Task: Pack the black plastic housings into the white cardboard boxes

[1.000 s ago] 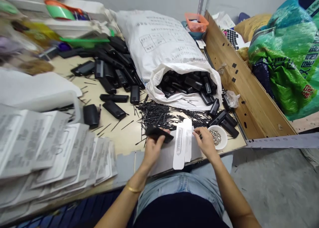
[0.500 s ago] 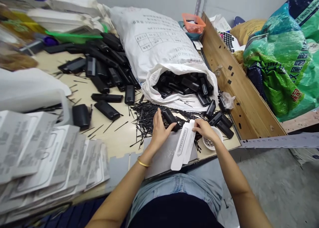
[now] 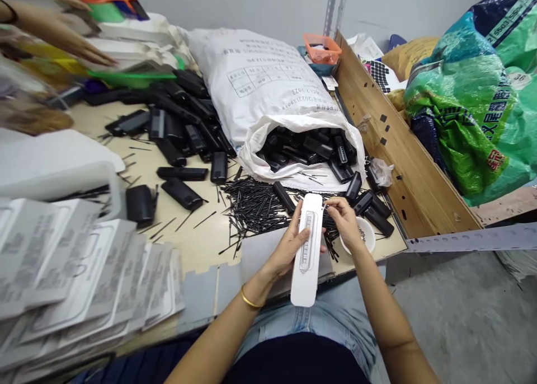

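My left hand [image 3: 291,244] is wrapped round a slim white box [image 3: 310,291] with a long device drawn on its front. The box stands tilted, its lower end over my lap. My right hand [image 3: 344,219] is pinched beside the box's upper right edge; whatever its fingertips hold is too small to make out. Just beyond the box lies a black handheld device [image 3: 283,197] on a heap of thin black sticks [image 3: 254,205]. Partly covered by my right hand, a white bowl [image 3: 369,238] contains small metal bits.
A white sack [image 3: 268,70] spills black devices toward me. More devices [image 3: 184,115] are piled to its left. Stacked white cartons [image 3: 96,266] fill the near left, and a wooden board [image 3: 406,171] edges the right. Another person's hand [image 3: 79,42] reaches in at upper left.
My left hand has left the black device and taken hold of the white box, now more upright and facing me. My right hand has shifted slightly at its top edge. Another person's hands have appeared.
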A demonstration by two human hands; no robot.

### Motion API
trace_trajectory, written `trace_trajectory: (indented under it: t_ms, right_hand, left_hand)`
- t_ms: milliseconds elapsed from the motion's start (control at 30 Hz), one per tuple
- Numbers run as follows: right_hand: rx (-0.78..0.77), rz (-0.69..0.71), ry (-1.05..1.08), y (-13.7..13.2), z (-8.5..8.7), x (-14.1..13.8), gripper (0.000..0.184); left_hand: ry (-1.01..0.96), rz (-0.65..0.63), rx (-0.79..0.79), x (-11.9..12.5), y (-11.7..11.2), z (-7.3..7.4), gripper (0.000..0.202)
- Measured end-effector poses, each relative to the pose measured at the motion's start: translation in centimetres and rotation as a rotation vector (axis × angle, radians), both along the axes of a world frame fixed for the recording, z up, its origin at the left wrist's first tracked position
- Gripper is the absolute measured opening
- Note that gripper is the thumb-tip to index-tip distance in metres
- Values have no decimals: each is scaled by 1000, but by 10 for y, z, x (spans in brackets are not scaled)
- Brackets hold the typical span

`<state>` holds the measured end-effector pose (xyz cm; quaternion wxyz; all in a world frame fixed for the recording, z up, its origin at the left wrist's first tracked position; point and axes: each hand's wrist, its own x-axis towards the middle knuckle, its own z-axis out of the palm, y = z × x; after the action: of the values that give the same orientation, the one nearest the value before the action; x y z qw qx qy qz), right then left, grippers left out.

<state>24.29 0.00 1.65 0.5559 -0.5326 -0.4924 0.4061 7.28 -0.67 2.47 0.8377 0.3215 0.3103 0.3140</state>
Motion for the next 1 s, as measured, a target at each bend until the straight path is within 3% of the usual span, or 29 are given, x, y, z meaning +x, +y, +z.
trace_trajectory:
  t_ms: [167,233,400,567,700,833,900,1000]
  right_hand:
    - [-84,-47,-63,-14,-14,-38,25]
    - [-86,-82,-45,-16,-17,-44,22]
    - [-78,-51,93,-10,-16,-43,18]
    - [-184,-43,236,-2,-19,-39,20]
    - [-186,-44,223,-16,-25,-45,23]
    - [-177,-152,181,-33,-36,-48,25]
    - [-205,-266,227,-29,-41,-48,27]
    - [-241,-323,279,-6,-45,-58,26]
  left_hand:
    - [144,94,89,4,0,-11,67]
    - [181,140,105,5,-2,-15,72]
    - [235,135,38,2,-3,-15,89]
    - [348,119,240,-1,-5,-17,97]
    - [388,89,250,0,-7,-19,99]
    - [374,83,198,-6,-8,-22,89]
    - [325,120,297,-14,-10,-26,81]
    - [342,224,669,-30,-11,-32,64]
